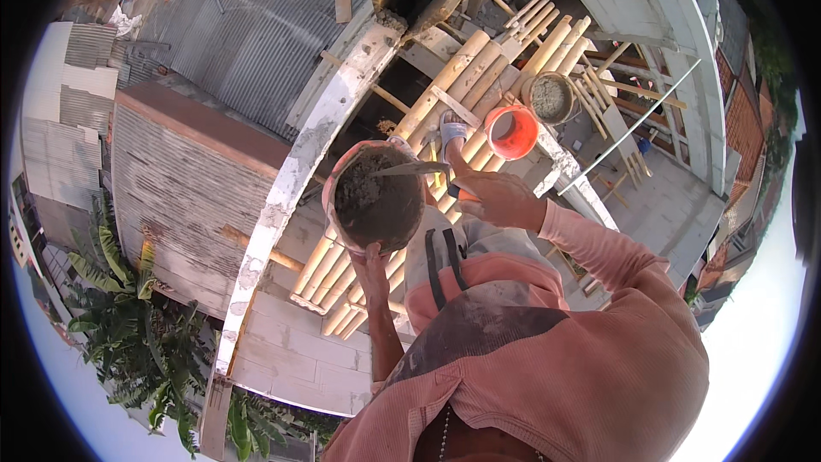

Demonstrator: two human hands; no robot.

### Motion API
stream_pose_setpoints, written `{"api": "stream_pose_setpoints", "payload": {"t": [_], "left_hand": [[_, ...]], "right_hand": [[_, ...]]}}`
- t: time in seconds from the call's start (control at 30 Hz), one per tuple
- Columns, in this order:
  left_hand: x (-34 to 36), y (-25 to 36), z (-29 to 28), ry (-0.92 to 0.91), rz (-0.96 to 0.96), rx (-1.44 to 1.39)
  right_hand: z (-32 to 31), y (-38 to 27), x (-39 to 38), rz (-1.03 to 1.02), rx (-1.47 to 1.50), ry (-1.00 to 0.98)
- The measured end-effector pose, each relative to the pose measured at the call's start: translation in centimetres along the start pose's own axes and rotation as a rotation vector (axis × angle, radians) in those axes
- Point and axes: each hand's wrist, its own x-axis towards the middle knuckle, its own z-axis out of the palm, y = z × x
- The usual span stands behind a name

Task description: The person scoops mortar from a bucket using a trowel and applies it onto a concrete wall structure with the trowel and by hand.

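My left hand grips a bucket from its near lower side; it holds grey, wet-looking mortar. My right hand is closed on the orange handle of a trowel, whose metal blade reaches over the mortar in the bucket. Past my right hand, an orange bucket with grey contents stands on wooden poles, and a darker container of grey mix sits just behind it.
I am standing high on round wooden poles beside a narrow concrete beam. Corrugated roofs lie beyond it on the left, above plants. A long thin bar and loose sticks are at the right, with dark gaps between timbers.
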Motion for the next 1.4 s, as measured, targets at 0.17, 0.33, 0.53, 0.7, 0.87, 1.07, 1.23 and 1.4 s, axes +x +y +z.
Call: {"api": "stream_pose_setpoints", "payload": {"t": [0.17,0.33,0.53,0.7,0.87,1.07,1.23,1.4], "left_hand": [[0.7,1.9,2.5,-0.072,0.271,0.222],[-2.2,7.1,4.9,-0.040,0.238,0.489],[-1.7,7.5,4.0,-0.223,0.437,0.627],[-1.8,4.8,3.7,-0.260,0.280,0.196],[-1.0,3.9,4.1,-0.176,0.114,0.032],[0.2,3.0,2.6,-0.130,0.032,-0.315],[-1.0,1.0,-0.9,-0.005,0.044,-0.383],[-3.1,0.0,-2.6,0.075,0.049,-0.379]], "right_hand": [[-0.3,-3.7,4.4,-0.090,-0.855,0.112],[-1.3,0.1,8.6,-0.230,-0.893,-0.014],[-0.5,7.1,10.5,-0.388,-0.436,-0.269],[2.0,5.7,7.1,-0.224,-0.017,-0.408],[4.3,6.8,5.6,-0.170,0.179,-0.242],[1.8,4.5,2.7,-0.058,0.484,-0.343],[-3.7,-1.6,-0.6,0.097,0.945,-0.374],[-5.0,1.7,6.3,0.106,1.777,-0.340]]}}
